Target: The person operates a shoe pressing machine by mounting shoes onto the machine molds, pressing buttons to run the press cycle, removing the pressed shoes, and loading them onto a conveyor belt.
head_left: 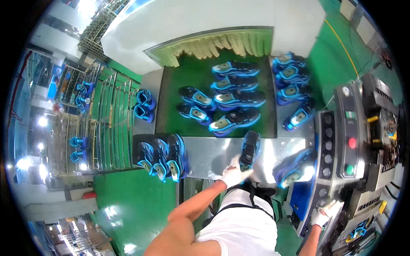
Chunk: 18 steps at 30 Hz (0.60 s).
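In a white glove, my left hand (234,174) is closed on the near end of a black and blue sneaker (250,147) at the front metal ledge. My right hand (322,214), also gloved, is off to the right beside the machine's dark side panel (321,194). Its fingers are stretched out, and I see nothing held in them. Another sneaker (294,168), somewhat blurred, lies at the ledge's right end. Three sneakers (176,155) stand side by side on the left end. Several more (237,98) sit in rows on the green conveyor belt (171,128).
Fabric strips (213,46) hang over the opening of a white machine housing (205,21). More sneakers (292,77) line the right side ledge, and a pair (144,104) sits at left. Metal racks (113,115) stand farther left. A control box (351,141) with red and green buttons is at right.
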Tool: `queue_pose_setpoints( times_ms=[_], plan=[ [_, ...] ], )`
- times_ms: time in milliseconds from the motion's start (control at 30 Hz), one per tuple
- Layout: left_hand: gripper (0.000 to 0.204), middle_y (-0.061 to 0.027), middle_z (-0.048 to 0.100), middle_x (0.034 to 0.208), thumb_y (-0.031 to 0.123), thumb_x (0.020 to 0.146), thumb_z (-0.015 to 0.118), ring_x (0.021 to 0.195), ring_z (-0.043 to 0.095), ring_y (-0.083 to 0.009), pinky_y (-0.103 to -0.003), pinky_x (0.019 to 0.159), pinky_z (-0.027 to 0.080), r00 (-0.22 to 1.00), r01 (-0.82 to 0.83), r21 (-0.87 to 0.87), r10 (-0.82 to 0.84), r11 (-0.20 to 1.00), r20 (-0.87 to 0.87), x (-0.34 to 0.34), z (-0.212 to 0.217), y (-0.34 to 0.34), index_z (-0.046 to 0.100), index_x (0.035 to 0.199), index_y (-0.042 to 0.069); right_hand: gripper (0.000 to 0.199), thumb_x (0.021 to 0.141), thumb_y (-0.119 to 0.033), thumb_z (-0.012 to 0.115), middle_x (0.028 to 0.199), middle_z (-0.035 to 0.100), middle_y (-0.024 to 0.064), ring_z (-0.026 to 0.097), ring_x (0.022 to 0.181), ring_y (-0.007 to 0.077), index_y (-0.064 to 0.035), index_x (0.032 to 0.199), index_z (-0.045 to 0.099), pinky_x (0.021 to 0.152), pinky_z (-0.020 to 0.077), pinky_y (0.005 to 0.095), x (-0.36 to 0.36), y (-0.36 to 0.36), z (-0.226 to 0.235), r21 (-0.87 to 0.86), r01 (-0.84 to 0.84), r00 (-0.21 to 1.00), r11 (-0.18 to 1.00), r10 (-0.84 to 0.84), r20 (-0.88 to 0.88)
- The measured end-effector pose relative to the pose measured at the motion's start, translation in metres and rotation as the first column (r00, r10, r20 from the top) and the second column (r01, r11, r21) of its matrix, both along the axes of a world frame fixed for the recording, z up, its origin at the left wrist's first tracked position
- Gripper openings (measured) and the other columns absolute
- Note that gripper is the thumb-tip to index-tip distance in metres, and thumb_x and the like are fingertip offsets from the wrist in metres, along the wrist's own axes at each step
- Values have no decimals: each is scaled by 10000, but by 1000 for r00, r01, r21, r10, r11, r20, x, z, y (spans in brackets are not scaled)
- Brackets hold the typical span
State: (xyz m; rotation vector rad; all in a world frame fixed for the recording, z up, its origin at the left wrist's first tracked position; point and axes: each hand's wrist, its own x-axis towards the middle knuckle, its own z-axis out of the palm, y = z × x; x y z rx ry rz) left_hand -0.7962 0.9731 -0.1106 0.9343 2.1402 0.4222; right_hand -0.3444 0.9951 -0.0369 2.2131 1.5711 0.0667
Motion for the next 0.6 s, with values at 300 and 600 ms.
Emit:
queue_pose_setpoints(
  times_ms=[300,600],
  plan=[
    [702,-254,580,1323,210,791,850,1258,548,-402,-448,1104,423,822,-135,402,329,906,-465,-221,52,-142,532,1352,-69,820,857,53,652,1570,436,228,426,1467,308,10,1596,299,1231,318,418,-230,4,59,61,84,151,995,48,-987],
    [840,-270,639,1284,307,777,858,1158,632,-381,-436,1045,473,787,-564,119,575,818,-224,-284,12,-153,456,1439,-20,702,747,-493,796,1030,759,151,726,970,317,-78,1277,597,851,559,459,-401,23,-97,-74,47,470,996,-87,-879]
  ],
)
